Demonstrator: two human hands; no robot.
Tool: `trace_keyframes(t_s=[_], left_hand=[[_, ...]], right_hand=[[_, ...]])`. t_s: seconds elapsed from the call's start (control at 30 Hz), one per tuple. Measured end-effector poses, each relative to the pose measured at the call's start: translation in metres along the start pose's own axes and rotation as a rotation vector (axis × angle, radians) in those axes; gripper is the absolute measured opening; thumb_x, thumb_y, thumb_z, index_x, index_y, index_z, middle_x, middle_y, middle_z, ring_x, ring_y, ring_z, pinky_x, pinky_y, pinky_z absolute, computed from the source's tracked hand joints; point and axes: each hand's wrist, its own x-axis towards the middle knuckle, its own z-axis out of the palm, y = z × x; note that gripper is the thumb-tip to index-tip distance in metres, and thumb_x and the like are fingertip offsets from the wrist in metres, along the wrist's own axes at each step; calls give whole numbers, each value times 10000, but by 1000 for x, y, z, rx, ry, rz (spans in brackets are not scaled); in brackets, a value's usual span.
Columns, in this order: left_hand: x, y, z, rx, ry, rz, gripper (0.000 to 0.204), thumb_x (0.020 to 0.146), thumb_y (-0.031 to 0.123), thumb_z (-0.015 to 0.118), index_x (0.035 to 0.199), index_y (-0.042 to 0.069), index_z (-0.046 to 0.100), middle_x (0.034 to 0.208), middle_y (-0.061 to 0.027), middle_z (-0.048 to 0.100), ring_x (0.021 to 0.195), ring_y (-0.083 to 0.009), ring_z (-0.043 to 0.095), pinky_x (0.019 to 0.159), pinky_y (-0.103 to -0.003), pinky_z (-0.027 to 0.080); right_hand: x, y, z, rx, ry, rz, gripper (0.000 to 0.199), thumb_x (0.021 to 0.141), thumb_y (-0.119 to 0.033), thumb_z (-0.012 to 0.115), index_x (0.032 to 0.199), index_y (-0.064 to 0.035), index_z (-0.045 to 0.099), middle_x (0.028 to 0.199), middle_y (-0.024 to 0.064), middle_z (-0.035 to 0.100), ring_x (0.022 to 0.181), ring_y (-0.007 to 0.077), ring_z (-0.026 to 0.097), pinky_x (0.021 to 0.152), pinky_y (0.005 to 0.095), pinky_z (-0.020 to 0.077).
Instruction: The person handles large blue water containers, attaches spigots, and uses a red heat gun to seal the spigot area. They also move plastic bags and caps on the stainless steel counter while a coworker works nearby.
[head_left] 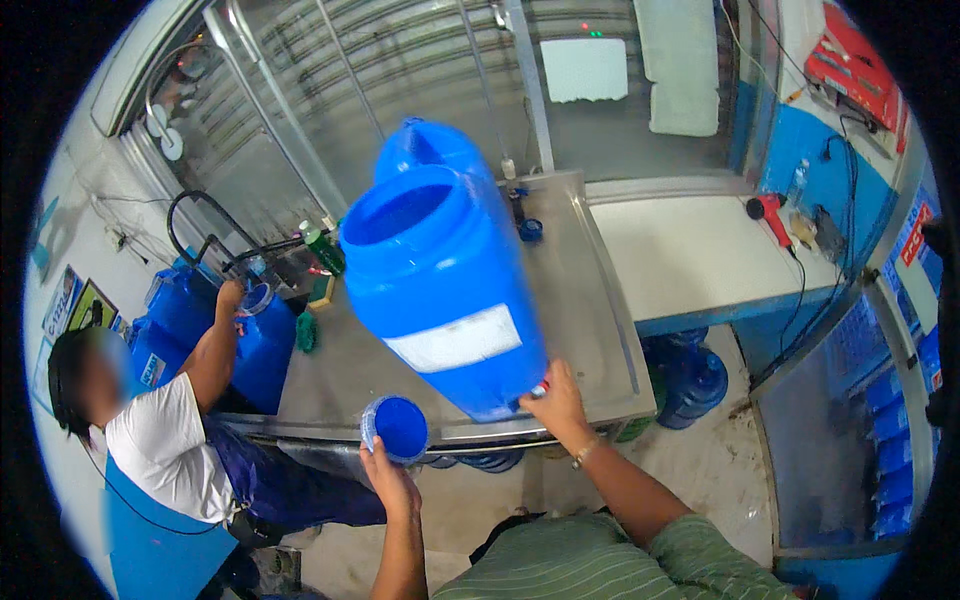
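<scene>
left hand (388, 478) fingers curled around blue lid (397, 428) | right hand (556, 402) fingers grip base of tilted blue jug (440, 290), centre frame | white rectangular label (456, 338) on jug side

The big blue container (440, 290) fills the table's (590, 330) middle. Bare steel lies open at 3 o'clock of it. At 9 o'clock another person's arm (212, 350) and blue jugs (262, 345) crowd the table's edge.

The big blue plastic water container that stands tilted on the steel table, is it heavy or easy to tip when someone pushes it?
The big blue plastic water container probably tips easily: it leans on its bottom edge, steadied only by the right hand. It seems light, since its wide mouth is open and looks empty. The smooth steel table may let it slide. The left hand holds its round blue lid.
</scene>
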Motion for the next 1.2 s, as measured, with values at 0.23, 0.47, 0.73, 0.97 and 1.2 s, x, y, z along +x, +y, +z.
trace_keyframes(t_s=[0.23,0.47,0.73,0.97,1.2], left_hand=[[22,-14,22,-185,-149,-28,468,924,256,426,1354,87,355,1295,-85,476,1208,-227,454,1029,-411,329],[30,-2,34,-338,-217,-147,373,913,218,478,1261,92,428,1226,-66,500,1185,-202,460,1020,-393,333],[63,-23,29,1092,-630,592,286,880,120,548,1160,61,560,1031,-158,556,973,-340,542,866,-426,403],[75,-55,10,1390,-764,761,341,814,113,593,1154,98,582,1026,-109,577,962,-296,561,912,-454,360],[73,-55,0,1157,-712,838,382,826,152,615,1200,93,560,1104,-141,541,1079,-316,507,985,-507,326]], right_hand=[[-30,-13,-27,-110,-69,9,467,655,-129,763,1003,8,483,953,199,523,900,367,565,755,431,485],[-41,-3,-28,148,-46,51,487,679,-85,743,1080,-7,479,979,127,517,830,213,582,685,327,499],[-46,-3,-21,29,-21,29,459,674,-112,755,1030,-15,482,917,121,469,782,233,526,651,350,463],[-51,-20,-11,-123,-93,32,440,683,-145,772,974,-3,475,911,138,452,754,274,486,634,381,431],[-66,-33,9,-81,33,1,444,726,-128,760,1070,-20,501,995,170,475,900,320,529,755,385,484]])
